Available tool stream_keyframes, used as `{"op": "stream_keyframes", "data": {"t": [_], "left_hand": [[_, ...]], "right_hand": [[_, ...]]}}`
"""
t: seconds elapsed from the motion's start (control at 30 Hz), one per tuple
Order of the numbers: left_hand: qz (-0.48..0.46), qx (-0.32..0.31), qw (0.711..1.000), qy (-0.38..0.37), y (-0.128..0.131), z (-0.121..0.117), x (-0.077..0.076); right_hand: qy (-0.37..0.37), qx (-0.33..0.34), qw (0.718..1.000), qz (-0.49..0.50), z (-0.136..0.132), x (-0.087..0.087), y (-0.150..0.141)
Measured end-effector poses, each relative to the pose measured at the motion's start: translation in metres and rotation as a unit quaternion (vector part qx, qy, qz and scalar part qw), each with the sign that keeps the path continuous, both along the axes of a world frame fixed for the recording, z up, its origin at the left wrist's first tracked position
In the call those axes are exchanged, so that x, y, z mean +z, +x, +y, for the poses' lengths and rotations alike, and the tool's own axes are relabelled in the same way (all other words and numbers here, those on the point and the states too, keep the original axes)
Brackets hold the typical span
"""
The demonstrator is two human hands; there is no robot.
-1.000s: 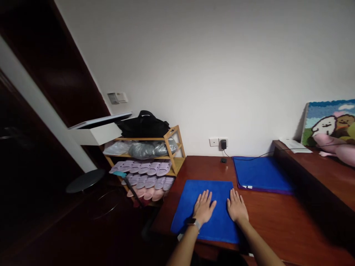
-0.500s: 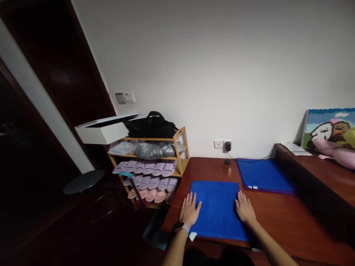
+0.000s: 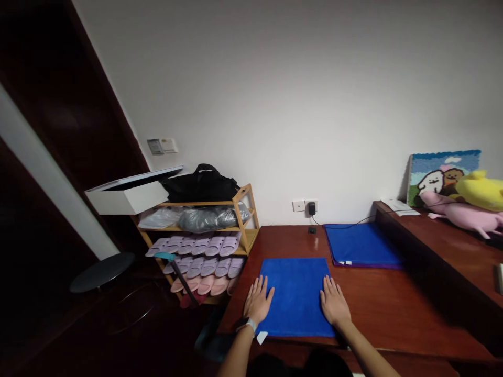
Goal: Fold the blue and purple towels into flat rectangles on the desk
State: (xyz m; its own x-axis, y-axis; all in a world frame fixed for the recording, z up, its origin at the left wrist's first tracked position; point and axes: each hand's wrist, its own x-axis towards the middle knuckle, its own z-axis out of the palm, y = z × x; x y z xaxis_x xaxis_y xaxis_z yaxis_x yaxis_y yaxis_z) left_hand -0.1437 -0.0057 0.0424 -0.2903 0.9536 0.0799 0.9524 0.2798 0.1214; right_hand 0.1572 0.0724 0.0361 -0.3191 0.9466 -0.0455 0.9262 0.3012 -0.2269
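A blue towel (image 3: pixel 296 298) lies flat in a rough square on the wooden table (image 3: pixel 373 303), a white tag (image 3: pixel 262 337) sticking out at its near left corner. My left hand (image 3: pixel 258 301) rests flat over the towel's left edge, fingers stretched out; a watch is on that wrist. On the opposite edge lies my right hand (image 3: pixel 334 302), also flat with its fingers extended. Neither hand grips anything. Farther back on the right is a folded blue cloth stack (image 3: pixel 359 244) with a purple layer showing underneath and small white labels at its near edge.
Left of the table stands a wooden rack (image 3: pixel 247 235) with purple and pink slippers and a black bag (image 3: pixel 202 183). A charger (image 3: pixel 312 208) is plugged into the wall, its cable trailing right. Plush toys (image 3: pixel 459 212) sit on the raised ledge. A round stool (image 3: pixel 102 271) is far left.
The camera view has turned slightly right, so the scene sits farther left and more of the yellow plush shows. Both hands remain flat on the towel's side edges.
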Motion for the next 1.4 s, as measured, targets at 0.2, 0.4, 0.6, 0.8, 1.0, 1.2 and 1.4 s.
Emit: {"op": "stream_keyframes", "data": {"t": [0.2, 0.4, 0.6, 0.8, 1.0, 1.2, 1.4], "left_hand": [[0.018, 0.008, 0.999, -0.032, 0.013, 0.016, 0.020], [-0.019, -0.200, 0.979, 0.025, 0.144, 0.048, 0.018], [-0.079, -0.241, 0.967, -0.011, 0.180, 0.051, -0.001], [-0.026, -0.155, 0.988, -0.009, 0.085, 0.009, 0.002], [-0.012, -0.030, 0.999, -0.004, 0.015, -0.031, 0.007], [-0.022, -0.014, 1.000, 0.017, 0.003, -0.038, 0.001], [-0.027, -0.016, 0.999, 0.024, 0.003, -0.037, -0.002]], "right_hand": [[-0.011, -0.002, 1.000, 0.010, -0.001, 0.009, -0.001], [-0.008, 0.010, 1.000, 0.005, -0.001, 0.010, 0.002], [-0.006, 0.028, 1.000, -0.011, 0.000, 0.005, 0.003], [0.001, -0.002, 1.000, 0.005, 0.001, 0.000, 0.002], [0.010, -0.004, 1.000, -0.010, 0.003, -0.010, 0.002], [0.000, -0.005, 1.000, -0.011, 0.005, -0.012, 0.001], [-0.006, -0.017, 1.000, -0.018, -0.019, -0.019, 0.005]]}}
